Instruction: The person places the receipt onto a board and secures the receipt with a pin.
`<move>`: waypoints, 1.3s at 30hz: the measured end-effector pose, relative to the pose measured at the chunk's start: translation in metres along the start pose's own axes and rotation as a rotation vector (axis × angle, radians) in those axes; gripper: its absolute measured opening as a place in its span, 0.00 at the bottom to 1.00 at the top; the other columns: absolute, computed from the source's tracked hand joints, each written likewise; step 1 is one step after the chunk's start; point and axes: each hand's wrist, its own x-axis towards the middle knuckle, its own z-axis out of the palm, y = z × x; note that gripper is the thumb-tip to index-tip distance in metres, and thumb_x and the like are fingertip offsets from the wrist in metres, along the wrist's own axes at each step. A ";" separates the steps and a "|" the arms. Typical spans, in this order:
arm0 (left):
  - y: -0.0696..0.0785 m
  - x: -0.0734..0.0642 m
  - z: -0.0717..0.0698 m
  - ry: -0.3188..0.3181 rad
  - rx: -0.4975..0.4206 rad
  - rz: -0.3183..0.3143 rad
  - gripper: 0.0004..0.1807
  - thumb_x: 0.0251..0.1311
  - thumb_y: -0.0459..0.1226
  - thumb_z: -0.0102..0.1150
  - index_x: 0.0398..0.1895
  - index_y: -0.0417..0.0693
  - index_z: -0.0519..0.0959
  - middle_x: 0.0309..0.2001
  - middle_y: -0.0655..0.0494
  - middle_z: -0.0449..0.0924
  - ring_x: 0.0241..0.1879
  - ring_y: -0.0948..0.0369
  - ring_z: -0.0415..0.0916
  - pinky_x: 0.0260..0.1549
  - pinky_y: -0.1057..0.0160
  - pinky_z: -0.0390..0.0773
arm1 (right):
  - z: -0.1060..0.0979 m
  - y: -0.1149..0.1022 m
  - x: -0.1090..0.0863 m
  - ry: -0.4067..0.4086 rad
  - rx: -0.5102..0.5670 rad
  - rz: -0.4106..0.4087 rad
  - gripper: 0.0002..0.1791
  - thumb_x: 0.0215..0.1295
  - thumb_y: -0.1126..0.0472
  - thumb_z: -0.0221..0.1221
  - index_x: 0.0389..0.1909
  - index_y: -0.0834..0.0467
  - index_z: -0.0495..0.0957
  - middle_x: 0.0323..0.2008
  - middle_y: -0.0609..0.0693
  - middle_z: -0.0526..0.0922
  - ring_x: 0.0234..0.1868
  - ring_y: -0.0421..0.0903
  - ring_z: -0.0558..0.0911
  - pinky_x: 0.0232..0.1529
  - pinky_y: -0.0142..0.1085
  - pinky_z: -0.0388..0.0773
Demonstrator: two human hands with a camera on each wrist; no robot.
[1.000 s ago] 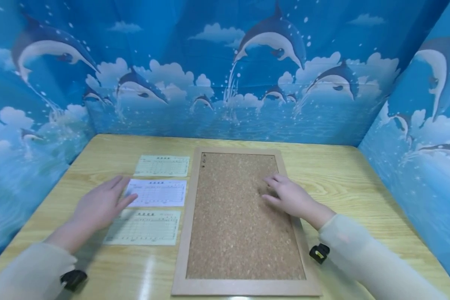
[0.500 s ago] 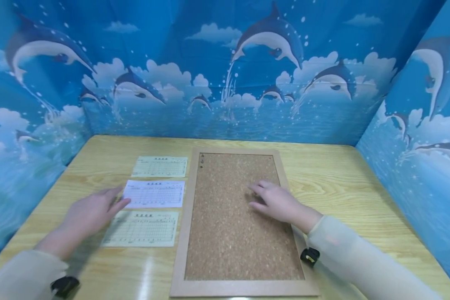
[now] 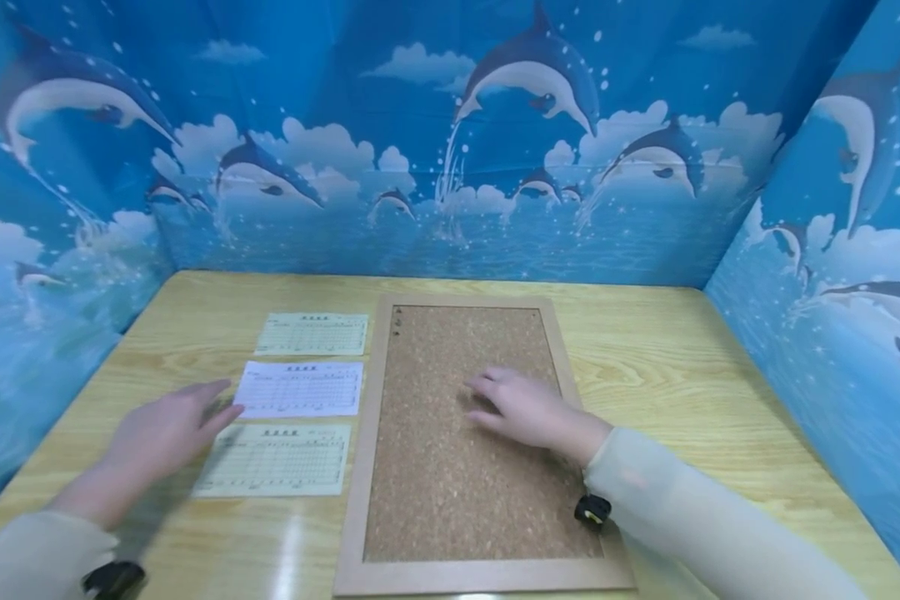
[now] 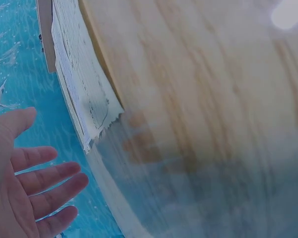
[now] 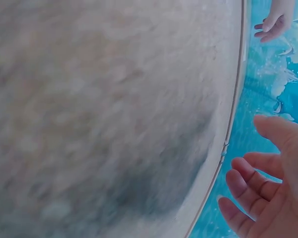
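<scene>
The left hand (image 3: 161,433) hovered just beside the white slip (image 3: 300,389), its fingers (image 4: 59,192) spread; that slip lay between two pale green slips (image 3: 273,461) on the tabletop (image 3: 645,350), left of the corkboard (image 3: 431,492) (tan-framed and lying flat), over which the right hand (image 3: 523,408) hung, its fingers (image 5: 244,191) apart and loosely bent

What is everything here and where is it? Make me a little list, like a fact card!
Left hand: fingers out, holding nothing, near the lilac-white printed paper slip
Right hand: above the brown rectangular cork board, holding nothing
Slips: three in a column left of the board; far pale-green printed slip, lilac-white one in the middle, near pale-green printed slip
Board edge: flat tan frame
Board's far left corner: three small dark pieces
Table: yellowish, wood-grained
Backdrop: blue, with leaping dolphins
</scene>
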 end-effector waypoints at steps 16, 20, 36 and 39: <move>-0.006 -0.003 -0.001 -0.042 -0.010 -0.009 0.35 0.64 0.55 0.48 0.56 0.30 0.71 0.51 0.30 0.73 0.43 0.33 0.73 0.30 0.38 0.74 | 0.001 -0.025 0.015 -0.040 0.073 -0.069 0.26 0.65 0.48 0.56 0.59 0.58 0.72 0.47 0.49 0.78 0.42 0.42 0.78 0.46 0.37 0.75; -0.008 -0.004 0.000 -0.066 -0.019 -0.003 0.35 0.65 0.55 0.48 0.56 0.29 0.70 0.49 0.30 0.74 0.41 0.35 0.74 0.30 0.39 0.74 | -0.001 -0.031 0.018 -0.077 0.085 -0.066 0.27 0.65 0.47 0.55 0.60 0.57 0.71 0.43 0.47 0.78 0.35 0.38 0.76 0.39 0.34 0.76; -0.013 -0.007 0.004 -0.082 -0.042 -0.027 0.34 0.64 0.53 0.50 0.56 0.28 0.70 0.42 0.35 0.79 0.38 0.39 0.77 0.29 0.41 0.75 | 0.006 -0.049 0.030 -0.141 0.069 -0.091 0.27 0.65 0.46 0.55 0.60 0.57 0.72 0.44 0.46 0.78 0.39 0.37 0.76 0.43 0.31 0.74; -0.015 -0.008 0.004 -0.078 -0.044 -0.031 0.35 0.64 0.54 0.50 0.55 0.28 0.70 0.42 0.34 0.79 0.39 0.37 0.76 0.29 0.39 0.74 | 0.007 -0.053 0.033 -0.154 0.065 -0.098 0.27 0.65 0.46 0.56 0.59 0.57 0.72 0.44 0.46 0.78 0.40 0.37 0.76 0.43 0.31 0.74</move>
